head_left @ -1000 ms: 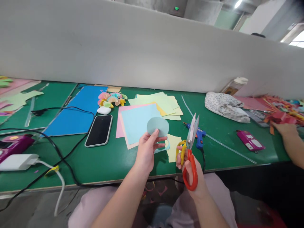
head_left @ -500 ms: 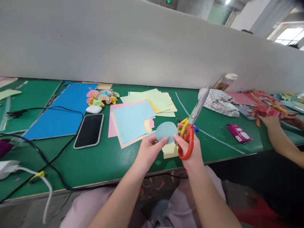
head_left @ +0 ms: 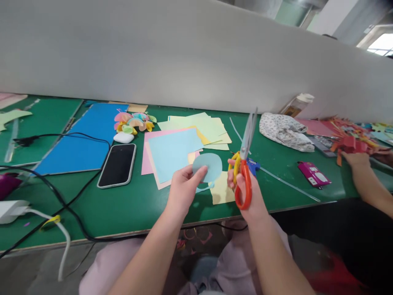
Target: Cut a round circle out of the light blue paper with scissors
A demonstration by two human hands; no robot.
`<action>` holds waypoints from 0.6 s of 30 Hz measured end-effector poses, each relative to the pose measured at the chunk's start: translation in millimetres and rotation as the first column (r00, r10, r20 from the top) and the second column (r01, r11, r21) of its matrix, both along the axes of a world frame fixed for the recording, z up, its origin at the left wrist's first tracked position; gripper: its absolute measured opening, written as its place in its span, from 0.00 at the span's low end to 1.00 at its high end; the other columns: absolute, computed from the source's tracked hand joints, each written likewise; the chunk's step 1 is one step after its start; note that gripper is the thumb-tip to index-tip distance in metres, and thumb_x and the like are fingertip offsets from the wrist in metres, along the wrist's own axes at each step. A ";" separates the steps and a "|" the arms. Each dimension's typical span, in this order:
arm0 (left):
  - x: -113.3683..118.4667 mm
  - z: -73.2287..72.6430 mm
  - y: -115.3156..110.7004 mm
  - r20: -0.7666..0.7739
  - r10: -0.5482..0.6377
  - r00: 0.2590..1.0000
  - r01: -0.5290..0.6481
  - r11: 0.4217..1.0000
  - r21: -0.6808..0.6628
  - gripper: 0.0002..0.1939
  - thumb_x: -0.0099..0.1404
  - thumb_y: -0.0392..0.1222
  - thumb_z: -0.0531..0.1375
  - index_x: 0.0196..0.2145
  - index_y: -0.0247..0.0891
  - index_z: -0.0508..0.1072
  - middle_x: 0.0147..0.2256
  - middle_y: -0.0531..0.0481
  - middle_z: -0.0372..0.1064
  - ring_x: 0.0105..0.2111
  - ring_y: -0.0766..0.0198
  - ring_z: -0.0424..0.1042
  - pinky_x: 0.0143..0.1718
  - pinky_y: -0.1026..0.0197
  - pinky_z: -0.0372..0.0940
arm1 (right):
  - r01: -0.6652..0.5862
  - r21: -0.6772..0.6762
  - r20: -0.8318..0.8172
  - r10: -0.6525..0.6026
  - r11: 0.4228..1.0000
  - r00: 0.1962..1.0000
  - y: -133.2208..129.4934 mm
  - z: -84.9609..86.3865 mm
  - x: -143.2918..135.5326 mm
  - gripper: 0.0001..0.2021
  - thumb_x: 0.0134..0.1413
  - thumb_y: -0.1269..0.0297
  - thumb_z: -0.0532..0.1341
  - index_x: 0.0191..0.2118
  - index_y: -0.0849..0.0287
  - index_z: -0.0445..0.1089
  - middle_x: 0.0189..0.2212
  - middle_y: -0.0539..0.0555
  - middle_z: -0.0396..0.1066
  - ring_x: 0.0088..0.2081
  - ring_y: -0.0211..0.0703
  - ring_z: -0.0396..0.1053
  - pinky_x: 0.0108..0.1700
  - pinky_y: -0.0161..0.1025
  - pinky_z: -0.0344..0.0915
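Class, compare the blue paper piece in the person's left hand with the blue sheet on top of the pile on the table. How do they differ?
The blue paper piece is round; the blue sheet is square-cornered. The piece is far smaller than the sheet. The piece is held up by the left hand; the sheet lies flat on a pink sheet. Both are the same pale blue.

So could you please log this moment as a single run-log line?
left hand: holds blue paper circle | right hand: holds scissors, blades up, closed | below: yellow sheet on green table
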State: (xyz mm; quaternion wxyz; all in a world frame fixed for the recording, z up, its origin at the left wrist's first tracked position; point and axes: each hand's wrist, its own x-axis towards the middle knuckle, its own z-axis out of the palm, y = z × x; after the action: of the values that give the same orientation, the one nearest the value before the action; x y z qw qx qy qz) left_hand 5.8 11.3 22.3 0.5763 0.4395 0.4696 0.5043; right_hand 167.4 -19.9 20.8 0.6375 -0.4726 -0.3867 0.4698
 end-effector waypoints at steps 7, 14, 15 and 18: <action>-5.0 11.5 -10.7 0.286 0.375 0.882 -0.404 0.914 0.047 0.16 0.57 0.52 0.73 0.36 0.38 0.82 0.36 0.50 0.80 0.34 0.64 0.75 0.36 0.63 0.71 | -0.169 -0.090 -0.087 0.161 0.982 0.983 -49.1 -38.9 -52.3 0.32 0.45 0.31 0.70 0.47 0.50 0.79 0.28 0.50 0.68 0.28 0.43 0.63 0.30 0.40 0.65; -3.6 13.2 -18.7 0.152 0.478 0.865 -0.501 0.845 0.189 0.12 0.62 0.50 0.69 0.31 0.39 0.79 0.27 0.55 0.75 0.27 0.68 0.70 0.31 0.67 0.68 | -0.179 -0.168 -0.157 0.153 0.969 0.976 -64.7 -52.2 -72.6 0.33 0.40 0.31 0.72 0.47 0.49 0.79 0.28 0.50 0.67 0.26 0.41 0.61 0.31 0.41 0.66; -2.8 12.7 -19.3 0.124 0.485 0.866 -0.500 0.840 0.211 0.11 0.63 0.50 0.69 0.30 0.39 0.79 0.26 0.56 0.74 0.26 0.69 0.69 0.30 0.68 0.67 | -0.177 -0.169 -0.154 0.152 0.970 0.976 -65.4 -52.6 -72.4 0.33 0.41 0.32 0.72 0.47 0.49 0.79 0.28 0.50 0.68 0.26 0.41 0.61 0.31 0.41 0.66; 0.2 12.1 -21.5 0.054 0.488 0.871 -0.485 0.838 0.249 0.10 0.64 0.48 0.68 0.30 0.40 0.78 0.24 0.57 0.73 0.24 0.70 0.69 0.28 0.69 0.66 | -0.181 -0.151 -0.108 0.166 0.972 0.980 -66.8 -52.5 -71.2 0.32 0.45 0.31 0.70 0.49 0.48 0.79 0.28 0.50 0.67 0.26 0.42 0.61 0.31 0.42 0.65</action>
State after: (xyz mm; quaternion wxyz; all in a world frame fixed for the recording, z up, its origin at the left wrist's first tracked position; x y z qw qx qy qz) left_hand 6.1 -10.2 34.4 0.3655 0.3789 0.5002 0.6875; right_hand 96.2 -86.7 -31.7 0.5717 -0.4637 -0.3569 0.5751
